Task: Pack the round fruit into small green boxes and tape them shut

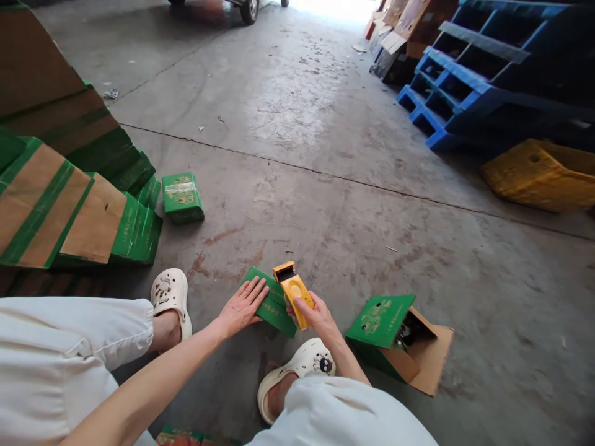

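Observation:
A green cardboard box lies on the floor between my feet, its top flaps closed. My left hand rests flat on the box's left part, fingers stretched out. In my right hand is a yellow handheld tape dispenser, gripped with the thumb on top and its wide head pointing away from me. The dispenser is over the right part of the box; whether it touches the cardboard I cannot tell. To the right stands another green box with an open end and dark, shiny contents partly visible inside.
A taped green box sits ahead on the left, beside stacked green-and-brown cartons. Blue pallets and a yellow crate are at the right. My white clogs flank the work spot. A vehicle wheel shows far ahead.

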`<state>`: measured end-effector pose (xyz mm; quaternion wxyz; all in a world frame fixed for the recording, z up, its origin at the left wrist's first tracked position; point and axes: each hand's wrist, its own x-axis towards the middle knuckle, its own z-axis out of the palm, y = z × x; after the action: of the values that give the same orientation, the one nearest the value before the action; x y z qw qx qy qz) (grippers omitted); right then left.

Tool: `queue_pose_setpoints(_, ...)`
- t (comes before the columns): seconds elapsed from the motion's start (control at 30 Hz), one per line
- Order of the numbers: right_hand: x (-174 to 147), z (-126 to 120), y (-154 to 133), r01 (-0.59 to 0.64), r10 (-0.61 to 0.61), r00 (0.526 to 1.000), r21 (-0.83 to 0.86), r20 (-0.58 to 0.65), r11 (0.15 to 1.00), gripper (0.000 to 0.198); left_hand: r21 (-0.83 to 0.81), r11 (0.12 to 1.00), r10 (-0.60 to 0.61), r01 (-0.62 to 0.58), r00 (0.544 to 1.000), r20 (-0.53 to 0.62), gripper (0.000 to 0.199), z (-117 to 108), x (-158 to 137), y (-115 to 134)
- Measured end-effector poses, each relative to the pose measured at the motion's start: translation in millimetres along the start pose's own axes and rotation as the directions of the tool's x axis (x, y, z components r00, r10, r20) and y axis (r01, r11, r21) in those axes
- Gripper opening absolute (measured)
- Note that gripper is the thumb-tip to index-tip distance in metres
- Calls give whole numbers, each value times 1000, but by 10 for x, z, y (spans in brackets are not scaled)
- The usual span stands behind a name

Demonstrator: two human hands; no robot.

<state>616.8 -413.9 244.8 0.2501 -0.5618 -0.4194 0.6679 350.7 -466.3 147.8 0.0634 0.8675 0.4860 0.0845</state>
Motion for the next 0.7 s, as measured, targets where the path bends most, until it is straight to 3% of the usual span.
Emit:
queue_pose_setpoints(0.1, 28, 68, -89, -23, 22, 1000, -82, -22, 996, 57, -18, 1000, -16, 16, 1000, -18, 96, 62, 49, 8)
queue_pose_setpoints(0.2, 38, 168, -152, 37, -43, 997, -113, -58, 993, 61, -74, 997, -32, 31, 999, -11, 98, 104, 89, 15)
queue_pose_setpoints(0.3, 65, 273, -193, 101, -99, 995, -107, 20, 989, 62, -196, 979, -48, 54, 998, 36, 93, 63, 98, -8)
queue_pose_setpoints(0.4, 124, 334, -216, 83, -60, 991, -202, 118, 976, 57, -408, 910, -46, 67, 997, 60, 80, -92, 103, -79)
queue_pose_setpoints(0.47, 169, 336, -205, 63, -30, 989, -230, 143, 971, 56, -581, 811, -54, 67, 998, 41, 70, -222, 123, -133)
queue_pose_setpoints(0.53, 201, 313, -166, 56, -25, 988, -203, 155, 978, 58, -761, 640, -126, 109, 991, 36, 57, -332, 167, -169)
queue_pose_setpoints(0.57, 210, 297, -140, 51, -21, 986, -183, 163, 982, 60, -848, 506, -192, 158, 979, 67, 49, -371, 198, -176)
queue_pose_setpoints(0.63, 211, 267, -94, 28, 3, 982, -160, 190, 987, 62, -959, 93, -339, 267, 914, 221, 37, -422, 268, -172)
queue_pose_setpoints(0.7, 195, 245, -84, 7, 31, 976, -170, 216, 985, 60, -892, -352, -393, 285, 820, 417, 33, -451, 332, -161)
